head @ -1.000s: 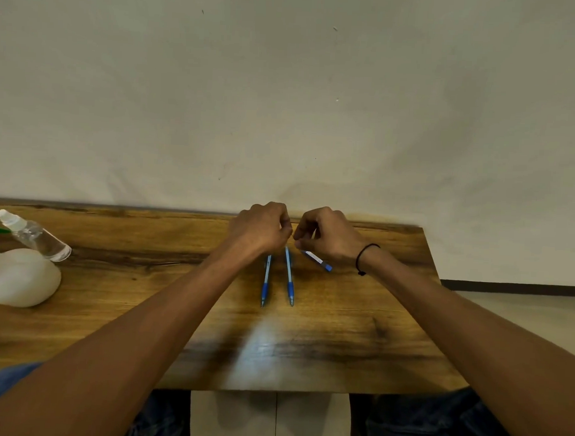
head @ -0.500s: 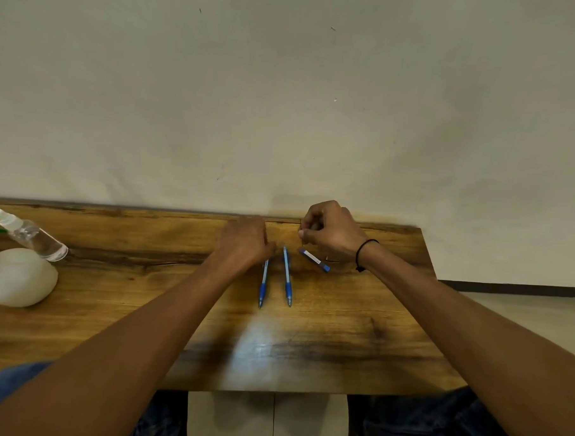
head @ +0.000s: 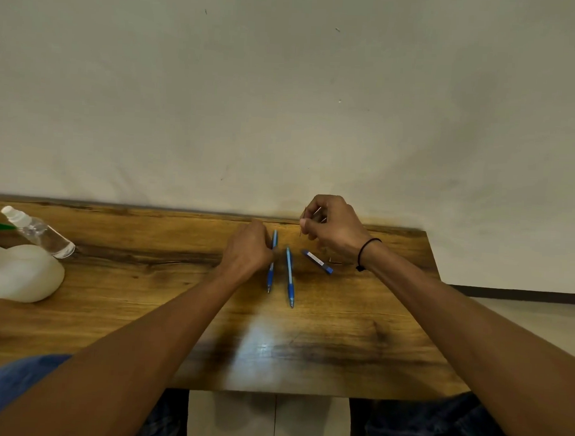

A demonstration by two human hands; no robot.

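Two slim blue pens lie side by side near the middle of the wooden tabletop [head: 143, 310], tips toward the person, each with a paler barrel and a darker blue grip: the left pen [head: 270, 278] is gripped at its upper half by the curled fingers of the left hand [head: 247, 249], while the right pen [head: 289, 277] lies free just beside it. The right hand [head: 333, 224], raised near the far edge, pinches a thin dark rod [head: 300, 227] between thumb and forefinger, above a small blue case [head: 317, 261] with a white label. A clear spray bottle [head: 41, 235] and a white rounded object [head: 20, 272] sit far left.
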